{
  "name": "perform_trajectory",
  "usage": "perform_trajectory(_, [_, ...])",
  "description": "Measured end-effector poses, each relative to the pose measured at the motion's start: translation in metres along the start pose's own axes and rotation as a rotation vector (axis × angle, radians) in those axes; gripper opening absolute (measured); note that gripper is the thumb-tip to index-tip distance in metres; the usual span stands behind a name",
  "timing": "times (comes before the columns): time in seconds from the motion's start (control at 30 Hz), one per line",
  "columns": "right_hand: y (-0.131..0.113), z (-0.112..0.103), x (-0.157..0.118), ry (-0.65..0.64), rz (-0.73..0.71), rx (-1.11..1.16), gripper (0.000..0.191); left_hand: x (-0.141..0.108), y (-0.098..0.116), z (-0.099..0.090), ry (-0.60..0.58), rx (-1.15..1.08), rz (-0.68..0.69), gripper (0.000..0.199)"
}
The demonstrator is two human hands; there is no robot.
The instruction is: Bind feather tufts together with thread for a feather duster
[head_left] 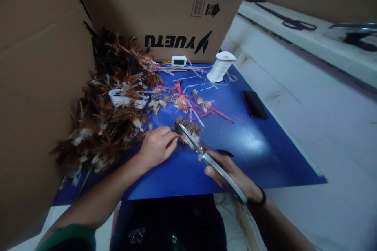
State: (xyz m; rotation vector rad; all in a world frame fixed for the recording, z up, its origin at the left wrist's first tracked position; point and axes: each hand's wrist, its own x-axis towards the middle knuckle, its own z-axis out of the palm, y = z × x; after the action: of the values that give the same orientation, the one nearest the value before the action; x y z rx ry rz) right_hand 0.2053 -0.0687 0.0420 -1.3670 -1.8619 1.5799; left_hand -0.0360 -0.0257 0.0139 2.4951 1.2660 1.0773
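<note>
My left hand (157,147) pinches a thin pinkish string at the edge of a small bunch of brown and grey feathers (193,130). Wrapped around the handles of a pair of scissors (216,166) is my right hand (228,168). The scissor blades point up and left, lying over the feather bunch close to my left fingertips. Whether the blades touch the string cannot be made out. Left of my hands a big heap of brown feathers (100,125) covers the table, with a white ribbon loop (120,99) on it. Tangled red string (194,106) lies beyond the bunch.
On the blue table (250,164) stand a white ribbon spool (220,66) and a small white digital display (178,61). A dark phone (255,104) rests near the right edge. Cardboard boxes (165,4) rise behind and at left. Another pair of scissors (297,24) lies on a ledge.
</note>
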Motion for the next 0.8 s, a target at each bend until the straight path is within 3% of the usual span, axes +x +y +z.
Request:
perform_trajectory(0.13, [0.014,-0.012,-0.006,0.287,0.011,-0.301,0.042,0.006,-0.016,-0.002,0.131,-0.416,-0.359,0.014])
perform_trajectory(0.27, [0.033,-0.031,-0.014,0.555,0.228,-0.708,0.054,0.009,-0.027,-0.004,0.157,-0.817,-0.734,0.017])
perform_trajectory(0.37, [0.043,-0.043,-0.02,0.627,0.386,-0.913,0.052,0.011,-0.029,-0.003,0.175,-1.075,-0.934,0.024])
perform_trajectory(0.6, [0.055,-0.068,-0.032,0.558,0.633,-1.007,0.054,0.013,-0.035,-0.001,0.218,-1.218,-0.979,0.026])
perform_trajectory(0.8, [0.075,-0.082,-0.036,0.552,0.572,-0.994,0.053,0.013,-0.036,0.0,0.188,-1.283,-1.034,0.028])
